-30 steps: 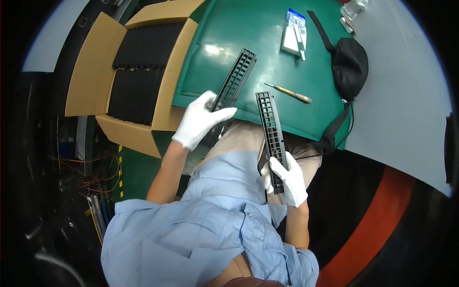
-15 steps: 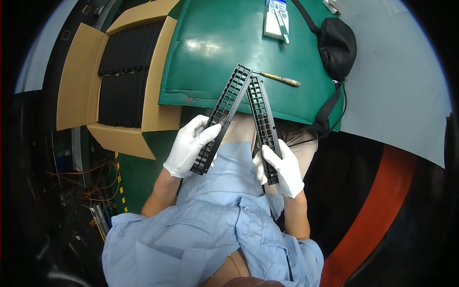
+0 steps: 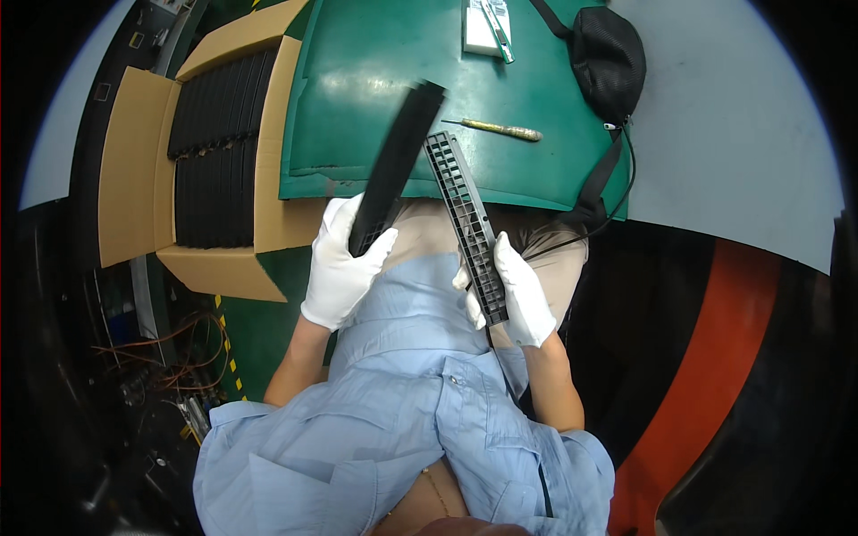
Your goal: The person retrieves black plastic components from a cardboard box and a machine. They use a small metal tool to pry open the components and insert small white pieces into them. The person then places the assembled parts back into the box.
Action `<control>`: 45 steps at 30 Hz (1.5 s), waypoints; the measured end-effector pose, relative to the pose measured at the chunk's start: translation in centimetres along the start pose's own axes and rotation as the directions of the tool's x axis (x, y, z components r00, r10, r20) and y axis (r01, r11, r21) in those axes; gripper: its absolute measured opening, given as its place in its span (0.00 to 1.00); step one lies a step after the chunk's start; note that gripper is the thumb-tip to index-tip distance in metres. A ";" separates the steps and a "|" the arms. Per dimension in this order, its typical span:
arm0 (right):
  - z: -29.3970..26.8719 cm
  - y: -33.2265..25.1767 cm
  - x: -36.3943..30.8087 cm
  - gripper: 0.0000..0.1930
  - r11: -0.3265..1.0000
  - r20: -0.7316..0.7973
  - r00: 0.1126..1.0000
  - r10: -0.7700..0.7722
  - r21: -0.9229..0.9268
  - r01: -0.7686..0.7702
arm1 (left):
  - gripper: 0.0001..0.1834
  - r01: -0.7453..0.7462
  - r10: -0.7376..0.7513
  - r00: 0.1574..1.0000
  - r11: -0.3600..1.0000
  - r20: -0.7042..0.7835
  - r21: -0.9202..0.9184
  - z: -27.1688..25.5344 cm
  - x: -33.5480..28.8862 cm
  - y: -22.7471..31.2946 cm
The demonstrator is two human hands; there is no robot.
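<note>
Both hands wear white gloves. My left hand (image 3: 344, 268) is closed around the lower end of a long black plastic strip (image 3: 399, 161), whose solid, ungridded face shows and which tilts up to the right. My right hand (image 3: 520, 290) grips a second black plastic grid strip (image 3: 466, 223) near its lower end. That one leans up to the left, with rows of small open cells facing up. The strips' upper parts come close together over the front edge of the green mat. Some fingers of the right hand are hidden behind its strip.
An open cardboard box (image 3: 271, 179) packed with black strips (image 3: 219, 152) stands at the left. On the green mat (image 3: 375, 71) lie a screwdriver (image 3: 500, 130), a white box (image 3: 479, 36) with a utility knife (image 3: 497, 31), and a black bag (image 3: 609, 67) with a strap.
My left hand has turned its strip over, so a solid face shows instead of the grid, and raised it up and left. The right strip has shifted slightly. The whole view has moved a little.
</note>
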State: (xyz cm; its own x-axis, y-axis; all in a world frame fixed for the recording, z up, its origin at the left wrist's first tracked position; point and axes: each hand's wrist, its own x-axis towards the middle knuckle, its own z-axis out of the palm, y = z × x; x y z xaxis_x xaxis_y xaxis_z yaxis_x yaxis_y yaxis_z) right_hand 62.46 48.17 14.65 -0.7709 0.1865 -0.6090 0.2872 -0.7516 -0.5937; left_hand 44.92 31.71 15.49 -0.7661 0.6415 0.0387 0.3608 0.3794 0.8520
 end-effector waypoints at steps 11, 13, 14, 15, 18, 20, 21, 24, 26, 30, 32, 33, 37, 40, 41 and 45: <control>-3.0 -0.3 2.4 0.46 0.969 0.327 0.915 0.237 -0.012 -0.247 | 0.29 -0.859 0.741 0.507 0.388 0.441 0.334 -3.2 4.1 -1.1; -2.4 -1.2 1.8 0.47 0.969 0.322 0.914 0.249 -0.091 -0.232 | 0.29 -0.887 0.761 0.458 0.359 0.459 0.290 -3.3 4.6 -1.0; -2.0 -1.7 1.6 0.47 0.966 0.319 0.913 0.254 -0.130 -0.223 | 0.29 -0.900 0.771 0.433 0.343 0.467 0.268 -3.3 4.8 -1.0; -2.6 -2.2 1.4 0.46 0.965 0.431 0.864 0.261 -0.127 -0.228 | 0.29 -0.909 0.765 0.415 0.324 0.493 0.264 -3.3 5.0 -0.9; -1.3 -1.9 0.5 0.43 0.965 0.155 0.979 0.130 -0.246 -0.089 | 0.30 -0.927 0.746 0.372 0.272 0.552 0.257 -3.2 5.4 -0.7; -2.9 -1.4 1.1 0.31 0.952 0.250 0.964 0.094 -0.307 -0.014 | 0.31 -0.933 0.740 0.356 0.246 0.571 0.263 -3.1 5.6 -0.5; -2.9 -1.3 1.0 0.28 0.909 0.237 0.969 0.063 -0.415 0.042 | 0.31 -0.932 0.731 0.359 0.245 0.580 0.267 -3.1 5.7 -0.3; -2.6 -1.9 1.2 0.25 0.868 0.232 0.964 0.133 -0.497 0.000 | 0.31 -0.921 0.686 0.387 0.263 0.616 0.286 -3.1 5.8 0.4; -0.9 -3.2 0.9 0.28 0.811 0.181 0.950 0.255 -0.575 -0.109 | 0.30 -0.901 0.628 0.434 0.300 0.646 0.314 -2.9 6.0 0.3; 1.0 -3.3 0.5 0.31 0.883 0.176 0.932 0.317 -0.414 -0.222 | 0.33 -0.797 0.665 0.594 0.409 0.453 0.445 -1.8 6.3 0.6; 1.1 -2.2 1.1 0.31 0.915 0.144 0.955 0.261 -0.352 -0.197 | 0.36 -0.686 0.706 0.668 0.462 0.235 0.563 -0.8 7.0 0.1; 1.2 -1.8 1.5 0.31 0.928 0.137 0.962 0.235 -0.326 -0.180 | 0.42 -0.549 0.618 0.776 0.563 0.126 0.618 -0.6 6.9 -0.5; 2.3 -1.0 3.3 0.31 0.873 -0.042 0.998 0.046 -0.483 -0.061 | 0.42 -0.066 0.110 0.976 0.972 -0.188 0.226 2.0 5.7 -4.4; 3.4 -0.5 5.1 0.32 0.517 -0.081 0.968 -0.236 -0.855 0.054 | 0.46 0.440 -0.396 0.885 0.542 0.244 -0.716 3.9 4.4 -1.8; 3.8 -0.1 5.6 0.34 0.410 -0.070 0.955 -0.289 -0.910 0.057 | 0.49 0.494 -0.436 0.859 0.569 0.269 -0.657 4.8 3.9 -1.7; 5.1 2.6 6.5 0.37 0.110 -0.086 0.936 -0.343 -0.993 -0.051 | 0.52 0.507 -0.447 0.854 0.601 0.266 -0.617 8.0 2.3 -5.1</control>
State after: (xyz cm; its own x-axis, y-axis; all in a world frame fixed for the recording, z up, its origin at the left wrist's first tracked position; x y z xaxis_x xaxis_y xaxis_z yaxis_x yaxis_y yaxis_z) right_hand 55.33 44.22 11.86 -0.7706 0.4865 -0.4117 0.6353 0.5356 -0.5563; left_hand 45.60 36.56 7.04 -0.6742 0.5556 -0.4866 -0.4998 0.1419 0.8544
